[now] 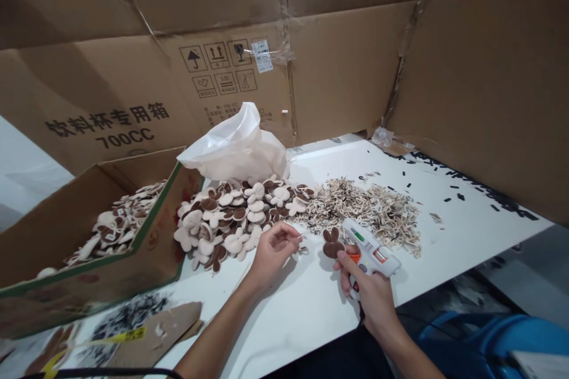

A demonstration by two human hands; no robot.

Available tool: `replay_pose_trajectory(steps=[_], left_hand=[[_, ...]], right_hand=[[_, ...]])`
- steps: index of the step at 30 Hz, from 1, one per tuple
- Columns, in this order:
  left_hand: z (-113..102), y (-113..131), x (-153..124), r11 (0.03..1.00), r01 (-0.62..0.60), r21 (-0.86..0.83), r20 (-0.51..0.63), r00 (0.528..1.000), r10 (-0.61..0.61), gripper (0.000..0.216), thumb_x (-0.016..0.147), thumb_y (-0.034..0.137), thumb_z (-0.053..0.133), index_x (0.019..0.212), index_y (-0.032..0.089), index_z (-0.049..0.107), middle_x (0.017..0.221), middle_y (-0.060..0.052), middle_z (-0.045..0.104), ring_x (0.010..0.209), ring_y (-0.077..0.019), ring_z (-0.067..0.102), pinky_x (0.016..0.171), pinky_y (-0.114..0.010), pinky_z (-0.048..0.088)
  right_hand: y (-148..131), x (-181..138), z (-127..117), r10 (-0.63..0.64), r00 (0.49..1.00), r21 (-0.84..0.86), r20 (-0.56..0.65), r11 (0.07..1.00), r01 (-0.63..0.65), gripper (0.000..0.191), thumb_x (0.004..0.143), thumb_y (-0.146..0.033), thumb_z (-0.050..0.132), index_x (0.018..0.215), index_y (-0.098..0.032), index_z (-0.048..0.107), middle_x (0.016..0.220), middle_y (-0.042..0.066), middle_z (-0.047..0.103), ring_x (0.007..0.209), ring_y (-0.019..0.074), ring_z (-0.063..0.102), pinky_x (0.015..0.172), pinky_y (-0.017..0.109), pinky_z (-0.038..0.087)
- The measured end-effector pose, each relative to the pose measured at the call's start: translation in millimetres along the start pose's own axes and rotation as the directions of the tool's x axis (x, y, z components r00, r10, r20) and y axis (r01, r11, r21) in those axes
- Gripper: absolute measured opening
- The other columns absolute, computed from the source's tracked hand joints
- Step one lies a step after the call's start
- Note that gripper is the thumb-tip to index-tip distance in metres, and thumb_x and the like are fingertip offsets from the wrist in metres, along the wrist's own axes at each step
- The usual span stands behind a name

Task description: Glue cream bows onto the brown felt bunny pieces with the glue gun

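My right hand (371,293) is wrapped round a white hot glue gun (371,248) with an orange trigger. Thumb and finger of the same hand also pinch a brown bunny-head felt piece (333,243) beside the gun. My left hand (276,248) is closed in a pinch, with a tiny pale piece (302,238) at its fingertips, too small to name. Behind it lies a heap of white and brown bunny-head pieces (235,213). To the right of that heap spreads a pile of small beige loop-like pieces (355,204).
An open cardboard box (169,236) with more bunny pieces stands at left. A white plastic bag (240,147) sits behind the heap. Black bits (480,186) are scattered at the right. Cardboard walls (347,70) enclose the white table (293,319). A blue object (498,337) is lower right.
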State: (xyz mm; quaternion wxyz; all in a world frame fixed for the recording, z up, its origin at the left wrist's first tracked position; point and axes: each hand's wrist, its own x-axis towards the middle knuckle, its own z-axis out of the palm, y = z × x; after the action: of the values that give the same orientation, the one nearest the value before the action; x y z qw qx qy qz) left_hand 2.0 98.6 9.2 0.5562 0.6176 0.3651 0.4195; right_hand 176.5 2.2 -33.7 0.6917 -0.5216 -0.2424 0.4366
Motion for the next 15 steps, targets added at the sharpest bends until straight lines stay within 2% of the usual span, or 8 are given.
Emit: replay_pose_trajectory(steps=[3, 6, 11, 15], left_hand=[[1.7, -1.4, -2.7, 0.997, -0.048, 0.061, 0.043, 0.998, 0.046, 0.021, 0.083, 0.035, 0.078, 0.086, 0.016, 0.070, 0.083, -0.005, 0.066, 0.078, -0.0171, 0.063, 0.074, -0.028, 0.051], [3.8, -4.7, -3.8, 0.997, -0.047, 0.055, 0.059, 0.997, 0.044, 0.021, 0.084, 0.034, 0.078, 0.089, 0.016, 0.069, 0.083, -0.005, 0.066, 0.078, -0.0162, 0.062, 0.075, -0.028, 0.051], [2.4, -7.5, -2.8, 0.999, -0.045, -0.013, 0.027, 0.999, 0.045, 0.026, 0.081, 0.032, 0.081, 0.096, 0.017, 0.066, 0.089, -0.004, 0.066, 0.079, -0.0144, 0.062, 0.077, -0.027, 0.051], [0.0, -4.0, -2.6, 0.998, -0.045, -0.032, 0.015, 0.999, 0.046, 0.025, 0.081, 0.030, 0.082, 0.096, 0.018, 0.067, 0.087, -0.003, 0.066, 0.079, -0.0139, 0.062, 0.077, -0.026, 0.051]], right_hand=[[-0.5, -0.2, 0.6, -0.001, 1.000, -0.002, -0.014, 1.000, 0.001, 0.048, 0.072, -0.052, 0.087, 0.097, -0.017, 0.065, 0.065, 0.002, 0.070, 0.037, 0.0097, 0.046, 0.036, 0.022, 0.036], [-1.8, -1.0, 1.7, 0.006, 1.000, 0.004, -0.022, 1.000, -0.006, 0.047, 0.073, -0.051, 0.087, 0.098, -0.018, 0.064, 0.065, 0.002, 0.071, 0.038, 0.0099, 0.047, 0.036, 0.021, 0.037], [-5.9, -2.4, 5.4, 0.029, 0.999, -0.028, -0.020, 0.999, -0.030, 0.048, 0.072, -0.051, 0.087, 0.096, -0.018, 0.063, 0.064, 0.002, 0.070, 0.037, 0.0097, 0.046, 0.034, 0.020, 0.037], [-7.4, -2.9, 8.6, 0.047, 0.999, -0.111, 0.028, 0.993, -0.043, 0.049, 0.072, -0.054, 0.086, 0.094, -0.016, 0.064, 0.059, 0.001, 0.068, 0.036, 0.0095, 0.046, 0.032, 0.020, 0.037]])
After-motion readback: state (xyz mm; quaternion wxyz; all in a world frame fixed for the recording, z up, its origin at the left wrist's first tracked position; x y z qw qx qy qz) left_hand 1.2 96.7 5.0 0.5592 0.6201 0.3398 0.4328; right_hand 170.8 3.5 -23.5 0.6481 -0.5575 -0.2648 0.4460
